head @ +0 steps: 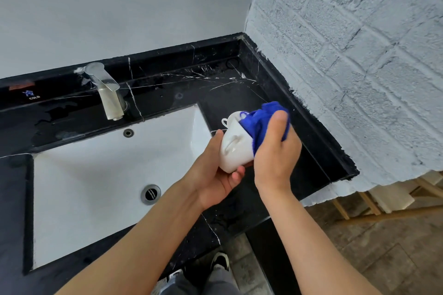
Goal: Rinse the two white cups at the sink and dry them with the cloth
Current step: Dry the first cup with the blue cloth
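Observation:
My left hand (pixel 213 172) grips a white cup (pixel 233 148) from below, tilted on its side with its handle facing me. My right hand (pixel 275 151) presses a blue cloth (pixel 259 122) into and over the cup's mouth. Behind them a second white cup (pixel 231 118) stands on the black counter, mostly hidden, with its small handle showing on the left. Both hands are above the counter just right of the white sink (pixel 72 187).
A metal tap (pixel 107 93) stands behind the sink, with no water running. The black marble counter (pixel 215 84) ends at a white brick wall (pixel 359 67) on the right. A drain (pixel 150 194) sits in the basin. Wooden furniture legs (pixel 374 201) stand past the counter's end.

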